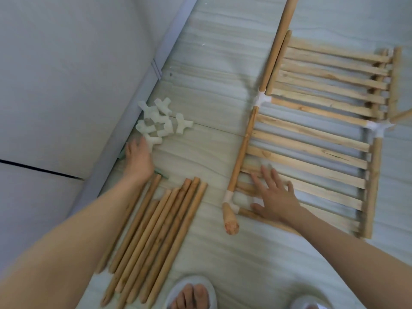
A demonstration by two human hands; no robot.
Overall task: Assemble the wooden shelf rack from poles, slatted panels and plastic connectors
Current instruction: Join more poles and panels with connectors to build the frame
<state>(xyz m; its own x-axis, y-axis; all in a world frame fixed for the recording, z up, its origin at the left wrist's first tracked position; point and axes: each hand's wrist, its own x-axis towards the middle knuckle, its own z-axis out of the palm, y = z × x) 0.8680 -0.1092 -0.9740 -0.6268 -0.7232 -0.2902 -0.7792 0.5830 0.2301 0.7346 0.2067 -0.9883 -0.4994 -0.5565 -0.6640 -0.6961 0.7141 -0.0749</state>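
A partly built rack lies flat on the floor at the right: a near slatted panel (312, 161) and a far slatted panel (330, 79), framed by poles joined with white plastic connectors (262, 99). My right hand (274, 197) rests flat with spread fingers on the near panel's front left corner, beside a corner connector (230, 200). My left hand (138, 159) reaches to the near edge of a pile of loose white connectors (159, 121); its fingertips are at the nearest one, and the grip is blurred. Several loose poles (153, 239) lie side by side under my left forearm.
A grey wall and skirting (124, 139) run diagonally along the left. My feet in white slippers (191, 293) stand at the bottom edge. A long pole (278, 41) extends away from the rack's middle connector. The floor is pale wood-grain.
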